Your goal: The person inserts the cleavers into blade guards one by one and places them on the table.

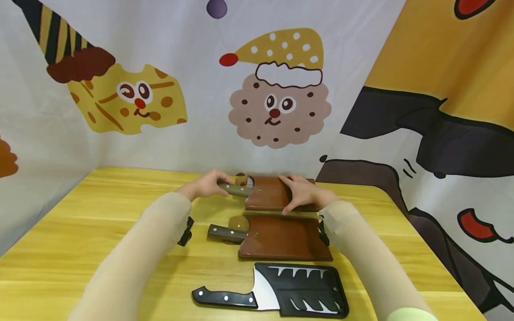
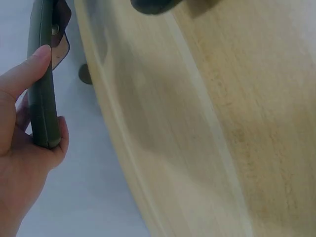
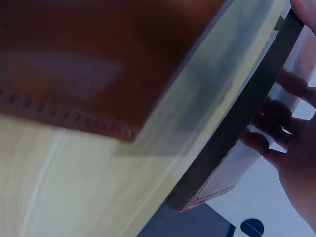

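At the far side of the table, my left hand (image 1: pixel 206 183) grips the dark green handle (image 1: pixel 237 190) of a knife whose blade is mostly hidden in a brown leather sheath (image 1: pixel 263 198). In the left wrist view, the thumb of that hand (image 2: pixel 22 163) lies along the handle (image 2: pixel 43 108), its butt against the palm. My right hand (image 1: pixel 303 195) holds the sheath across its width, thumb at the near edge and fingers at the far edge. The right wrist view shows the sheath (image 3: pixel 232 123) edge-on, with the fingers of the right hand (image 3: pixel 298 168) against its face.
Nearer lies a second sheathed knife, with a dark handle (image 1: pixel 226 233) and brown leather sheath (image 1: pixel 287 238). Closest is a cleaver (image 1: pixel 225 298) in a black plastic blade cover (image 1: pixel 311 290). A printed cloth (image 1: pixel 201 147) hangs behind the wooden table (image 1: pixel 88 232).
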The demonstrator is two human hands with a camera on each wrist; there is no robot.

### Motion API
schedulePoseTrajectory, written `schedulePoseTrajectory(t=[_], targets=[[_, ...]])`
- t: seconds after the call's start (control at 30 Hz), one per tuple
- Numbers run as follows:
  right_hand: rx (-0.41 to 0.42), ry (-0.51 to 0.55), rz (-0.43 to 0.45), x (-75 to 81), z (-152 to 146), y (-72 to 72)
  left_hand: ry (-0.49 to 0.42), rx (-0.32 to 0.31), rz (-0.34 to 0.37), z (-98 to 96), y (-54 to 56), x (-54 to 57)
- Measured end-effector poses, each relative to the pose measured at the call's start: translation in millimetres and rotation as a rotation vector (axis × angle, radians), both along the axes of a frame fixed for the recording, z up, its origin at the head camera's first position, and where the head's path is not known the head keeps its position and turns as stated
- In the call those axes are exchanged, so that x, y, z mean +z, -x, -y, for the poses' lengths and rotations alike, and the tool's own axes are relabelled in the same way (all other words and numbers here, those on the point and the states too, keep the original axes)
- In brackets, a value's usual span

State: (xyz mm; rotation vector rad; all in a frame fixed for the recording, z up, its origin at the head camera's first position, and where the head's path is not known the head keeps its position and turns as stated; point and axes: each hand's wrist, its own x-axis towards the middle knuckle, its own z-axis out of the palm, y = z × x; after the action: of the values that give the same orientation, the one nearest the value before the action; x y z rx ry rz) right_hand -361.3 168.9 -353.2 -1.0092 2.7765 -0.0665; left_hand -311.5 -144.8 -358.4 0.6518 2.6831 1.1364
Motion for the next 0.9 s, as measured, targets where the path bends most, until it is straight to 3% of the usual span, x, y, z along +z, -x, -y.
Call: schedulePoseTrajectory(t=[0.23,0.33,0.4,0.6,0.73,0.9], targets=[[-0.003,-0.002,-0.02,-6.8,6.8,5.8,-0.008,0.021,-0.008,3.9,7.8,-7.2],[0.003,-0.003,0.001,-6.3,14.5,6.7,0.002,-0.017,-0.025,1.4,11.3,-7.7],[0.001,-0.005,0.019,-4.1,20.3,8.4,0.014,-0.035,-0.051,-0.2,14.3,-5.2],[-0.021,0.004,0.025,7.6,29.8,14.1,0.016,0.01,-0.075,-2.3,20.2,6.6],[-0.002,-0.058,0.042,3.3,31.2,15.4,0.077,-0.017,-0.029,-0.6,22.4,-2.2],[-0.006,-0.076,0.034,-10.0,31.5,15.9,0.095,0.009,0.029,3.1,21.0,-18.9]])
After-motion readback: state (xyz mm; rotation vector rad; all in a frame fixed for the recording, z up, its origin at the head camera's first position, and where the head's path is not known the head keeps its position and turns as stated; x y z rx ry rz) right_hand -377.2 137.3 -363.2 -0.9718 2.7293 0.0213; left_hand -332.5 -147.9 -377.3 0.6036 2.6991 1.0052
